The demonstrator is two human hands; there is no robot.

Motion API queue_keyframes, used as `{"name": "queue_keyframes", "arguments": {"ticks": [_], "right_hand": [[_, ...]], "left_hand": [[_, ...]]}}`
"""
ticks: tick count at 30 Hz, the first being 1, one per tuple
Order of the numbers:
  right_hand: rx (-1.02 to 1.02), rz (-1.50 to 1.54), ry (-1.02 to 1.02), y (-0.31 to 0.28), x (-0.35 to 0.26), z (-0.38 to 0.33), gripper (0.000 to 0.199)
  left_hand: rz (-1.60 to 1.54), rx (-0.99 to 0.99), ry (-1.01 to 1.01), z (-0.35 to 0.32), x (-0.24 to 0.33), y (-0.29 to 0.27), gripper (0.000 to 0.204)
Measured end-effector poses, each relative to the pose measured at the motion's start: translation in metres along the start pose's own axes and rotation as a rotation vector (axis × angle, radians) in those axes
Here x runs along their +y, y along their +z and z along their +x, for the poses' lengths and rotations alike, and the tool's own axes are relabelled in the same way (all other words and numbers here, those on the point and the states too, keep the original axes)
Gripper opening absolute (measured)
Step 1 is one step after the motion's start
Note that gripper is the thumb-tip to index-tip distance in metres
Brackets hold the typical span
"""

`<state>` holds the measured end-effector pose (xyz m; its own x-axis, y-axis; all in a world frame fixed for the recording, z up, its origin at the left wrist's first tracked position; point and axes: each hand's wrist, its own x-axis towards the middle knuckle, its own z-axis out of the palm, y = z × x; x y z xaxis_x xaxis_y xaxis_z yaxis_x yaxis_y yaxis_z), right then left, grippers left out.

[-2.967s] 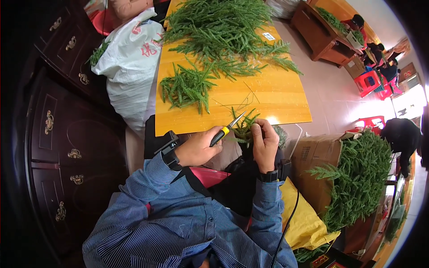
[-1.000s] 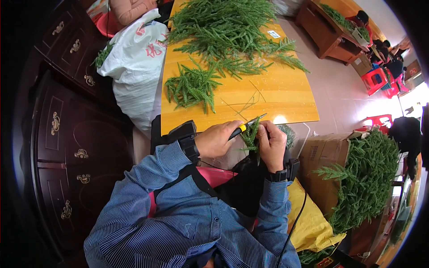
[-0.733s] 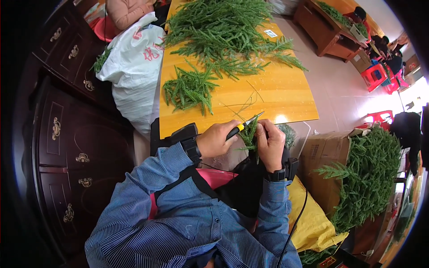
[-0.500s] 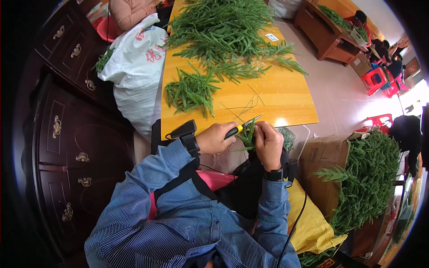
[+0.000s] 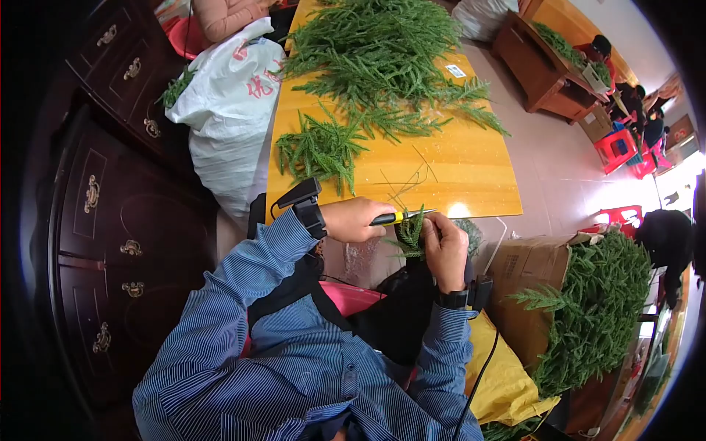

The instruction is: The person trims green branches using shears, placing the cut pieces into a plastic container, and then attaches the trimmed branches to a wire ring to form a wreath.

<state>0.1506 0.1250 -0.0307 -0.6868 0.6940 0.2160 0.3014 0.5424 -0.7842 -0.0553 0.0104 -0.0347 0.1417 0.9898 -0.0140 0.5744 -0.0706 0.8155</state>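
My left hand (image 5: pixel 355 220) is closed around a slim hand tool (image 5: pixel 390 219) with a black and yellow handle and a pointed metal tip. The tip reaches past a green artificial sprig (image 5: pixel 411 237), near the fingers of my right hand (image 5: pixel 446 250). That right hand pinches the sprig just off the table's front edge. Its fingertips partly hide the sprig's end. Thin loose stems (image 5: pixel 409 184) lie on the yellow wooden table (image 5: pixel 471 176) ahead of my hands. A small heap of sprigs (image 5: pixel 321 153) rests at the table's left, with a big pile of branches (image 5: pixel 382 51) beyond it.
A white sack (image 5: pixel 228 125) stands left of the table, beside dark drawers (image 5: pixel 110 184). At right, a cardboard box (image 5: pixel 526 275) holds green branches (image 5: pixel 607 309), above a yellow bag (image 5: pixel 500 367). Another person's arm (image 5: pixel 228 18) shows at far left; others work at far right.
The tool has turned from pointing up and right to lying nearly level. My right hand has dropped slightly, still pinching the sprig. The whole view has shifted a little.
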Motion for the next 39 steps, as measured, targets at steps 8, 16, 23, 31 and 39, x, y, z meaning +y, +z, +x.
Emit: {"name": "queue_keyframes", "arguments": {"ticks": [8, 16, 23, 31, 39], "right_hand": [[0.056, -0.115, -0.096, -0.001, 0.0, -0.002, 0.012], [-0.049, 0.098, 0.096, 0.005, 0.001, -0.003, 0.016], [-0.004, 0.47, 0.211, 0.015, -0.005, -0.006, 0.014], [-0.068, 0.599, 0.148, -0.002, 0.001, -0.003, 0.012], [-0.06, 0.472, 0.133, -0.006, 0.008, -0.001, 0.016]], "left_hand": [[0.032, -0.062, -0.046, 0.002, -0.004, -0.002, 0.034], [0.241, 0.025, -0.082, 0.005, 0.007, 0.001, 0.03], [0.367, 0.247, -0.075, 0.007, 0.006, 0.016, 0.031], [-0.716, -0.114, -0.265, -0.001, 0.026, -0.01, 0.021], [-0.12, 0.108, -0.034, 0.005, 0.019, 0.004, 0.024]]}}
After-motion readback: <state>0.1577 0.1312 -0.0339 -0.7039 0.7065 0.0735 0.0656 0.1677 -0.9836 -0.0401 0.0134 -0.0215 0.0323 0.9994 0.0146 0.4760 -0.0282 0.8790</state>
